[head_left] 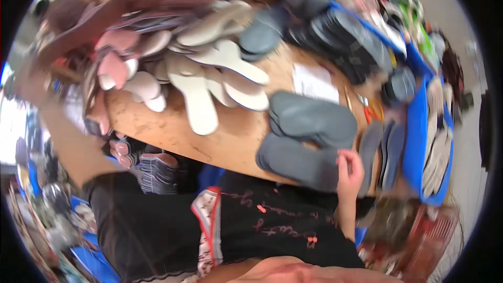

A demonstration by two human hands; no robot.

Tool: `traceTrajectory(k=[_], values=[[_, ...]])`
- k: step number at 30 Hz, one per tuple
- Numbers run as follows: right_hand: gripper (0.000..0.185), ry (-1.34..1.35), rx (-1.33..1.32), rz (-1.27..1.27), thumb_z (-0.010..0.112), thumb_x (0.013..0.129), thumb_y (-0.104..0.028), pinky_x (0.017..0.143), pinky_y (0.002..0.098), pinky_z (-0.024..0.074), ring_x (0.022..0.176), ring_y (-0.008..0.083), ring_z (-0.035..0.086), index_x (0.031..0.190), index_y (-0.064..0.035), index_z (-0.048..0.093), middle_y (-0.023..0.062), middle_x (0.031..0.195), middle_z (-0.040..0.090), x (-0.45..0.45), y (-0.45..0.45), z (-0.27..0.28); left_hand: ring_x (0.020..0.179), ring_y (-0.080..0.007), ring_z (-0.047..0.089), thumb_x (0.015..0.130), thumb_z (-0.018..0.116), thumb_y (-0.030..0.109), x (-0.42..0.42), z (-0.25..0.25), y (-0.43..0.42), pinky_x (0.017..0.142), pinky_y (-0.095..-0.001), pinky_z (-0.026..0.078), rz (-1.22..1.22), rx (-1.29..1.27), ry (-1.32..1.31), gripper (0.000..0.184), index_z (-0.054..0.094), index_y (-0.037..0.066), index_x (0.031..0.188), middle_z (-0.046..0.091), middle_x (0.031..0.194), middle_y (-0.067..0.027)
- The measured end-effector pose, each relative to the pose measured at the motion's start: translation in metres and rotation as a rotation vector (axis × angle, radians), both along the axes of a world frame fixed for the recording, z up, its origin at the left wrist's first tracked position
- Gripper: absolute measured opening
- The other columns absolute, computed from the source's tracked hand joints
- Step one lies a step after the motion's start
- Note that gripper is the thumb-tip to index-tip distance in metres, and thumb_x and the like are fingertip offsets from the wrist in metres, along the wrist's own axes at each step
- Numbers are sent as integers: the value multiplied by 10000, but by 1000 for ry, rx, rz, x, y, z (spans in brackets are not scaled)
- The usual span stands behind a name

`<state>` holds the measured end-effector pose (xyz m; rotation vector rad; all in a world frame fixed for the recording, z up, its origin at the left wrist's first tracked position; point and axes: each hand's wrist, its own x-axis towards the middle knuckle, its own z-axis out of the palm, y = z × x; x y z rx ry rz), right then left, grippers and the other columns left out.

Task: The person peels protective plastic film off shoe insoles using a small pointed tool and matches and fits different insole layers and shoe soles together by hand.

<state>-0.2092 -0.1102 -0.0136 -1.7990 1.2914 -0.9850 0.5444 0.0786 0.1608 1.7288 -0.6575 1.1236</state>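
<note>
My right hand (350,170) is at the right end of the lower stack of dark grey insoles (296,161), its fingers curled and closed on the stack's end. Just above lies a second pile of grey insoles (314,119), close against the lower one. My left arm stretches out to the far left and up, past the table's left end. Motion blur smears its far end, so the fingers of my left hand cannot be made out, nor whether they hold anything.
White insoles (194,97) and pink pieces (116,68) spread over the wooden table (157,132). Behind are black insole stacks (348,47) and white paper (316,82). Orange-handled scissors (373,112) and a blue bin (417,147) stand right; striped stacks (158,174) sit below the front edge.
</note>
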Motion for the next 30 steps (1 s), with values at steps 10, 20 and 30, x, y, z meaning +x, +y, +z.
traceTrajectory(k=[10,20,30], values=[[794,-771,740,787,712,891,-350,636,197,416,686,39,461,1492,-106,254,50,995,575,54,27,9,904,-286,709,769,671,-50,-434,-84,-74,801,-349,537,-1172,845,74,255,722,-13,1016,734,972,-150],[369,-638,576,-4,598,910,-6,657,236,510,711,83,587,1267,-40,507,51,915,611,10,49,5,1330,-343,464,805,724,40,-496,-197,-109,1093,-422,385,-1366,888,424,625,464,-25,1370,507,1401,-199],[365,-547,611,142,635,898,-23,730,248,510,813,93,597,1245,-19,522,74,1037,617,52,37,-12,1345,-271,424,876,610,0,-477,-223,-106,1137,-374,311,-1434,820,845,591,380,-20,1420,458,1416,-171]])
